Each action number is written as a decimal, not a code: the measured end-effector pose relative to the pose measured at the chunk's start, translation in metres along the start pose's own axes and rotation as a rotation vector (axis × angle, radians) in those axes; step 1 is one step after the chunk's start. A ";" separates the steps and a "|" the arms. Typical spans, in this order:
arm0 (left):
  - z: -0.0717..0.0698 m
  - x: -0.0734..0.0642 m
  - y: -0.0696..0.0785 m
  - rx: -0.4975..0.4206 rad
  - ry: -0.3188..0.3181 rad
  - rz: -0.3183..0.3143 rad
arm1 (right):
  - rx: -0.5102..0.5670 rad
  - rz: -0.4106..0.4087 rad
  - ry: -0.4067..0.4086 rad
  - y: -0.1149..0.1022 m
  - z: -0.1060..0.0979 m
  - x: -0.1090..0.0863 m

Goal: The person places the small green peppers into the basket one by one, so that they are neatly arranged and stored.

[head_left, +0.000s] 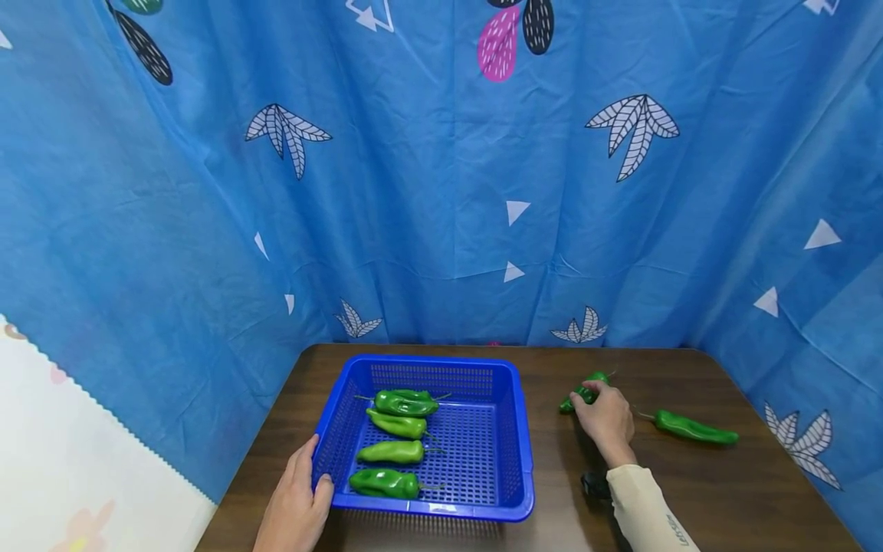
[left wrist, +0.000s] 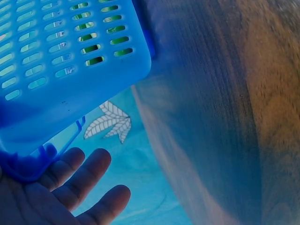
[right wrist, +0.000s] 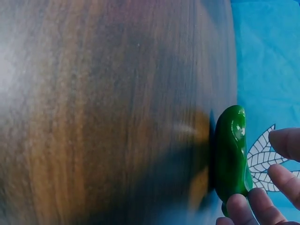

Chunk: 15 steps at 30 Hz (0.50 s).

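My left hand holds the near left corner of a blue plastic basket, thumb over the rim and fingers along the outside. The left wrist view shows three fingers of it below the basket's slotted wall. Several green peppers lie in the basket, among them a glossy dark one in front and a paler one behind it. On the right, my right hand pinches a dark green pepper at the tabletop, fingertips on one end of it.
Right of my right hand, another long green pepper lies on the dark wooden table. A blue patterned curtain hangs behind the table and along its sides. A white cloth shows at the lower left.
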<state>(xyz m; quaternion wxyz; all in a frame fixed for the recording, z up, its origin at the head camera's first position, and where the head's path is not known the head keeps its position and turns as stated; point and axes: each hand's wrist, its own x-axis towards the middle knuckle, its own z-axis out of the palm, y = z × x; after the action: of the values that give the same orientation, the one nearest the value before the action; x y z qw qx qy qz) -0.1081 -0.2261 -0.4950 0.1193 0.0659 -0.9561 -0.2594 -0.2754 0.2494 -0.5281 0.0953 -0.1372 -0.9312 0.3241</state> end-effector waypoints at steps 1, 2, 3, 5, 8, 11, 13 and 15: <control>0.000 0.000 0.000 0.001 0.009 0.005 | -0.003 0.000 0.000 0.000 0.000 0.000; 0.001 0.000 0.000 0.002 0.016 0.008 | -0.006 0.001 -0.001 0.000 0.001 0.001; 0.001 -0.001 0.000 0.004 0.022 0.011 | -0.008 -0.001 0.000 0.000 0.001 0.001; 0.002 -0.001 -0.001 0.007 0.026 0.009 | -0.019 -0.001 -0.002 0.000 0.002 0.001; 0.002 -0.001 -0.001 0.009 0.022 -0.004 | -0.037 0.003 -0.010 0.000 0.004 0.001; 0.003 -0.001 -0.001 0.009 0.024 -0.009 | -0.055 0.013 -0.028 0.001 0.005 0.001; 0.003 -0.001 0.000 0.010 0.032 -0.005 | -0.062 0.018 -0.036 0.002 0.005 0.000; 0.004 -0.001 -0.001 0.013 0.050 0.006 | -0.060 0.021 -0.044 0.003 0.006 0.000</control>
<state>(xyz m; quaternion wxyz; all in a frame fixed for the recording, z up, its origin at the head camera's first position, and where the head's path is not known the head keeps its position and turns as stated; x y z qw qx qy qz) -0.1081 -0.2246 -0.4987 0.1437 0.0705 -0.9546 -0.2512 -0.2763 0.2481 -0.5348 0.0670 -0.1427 -0.9409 0.2999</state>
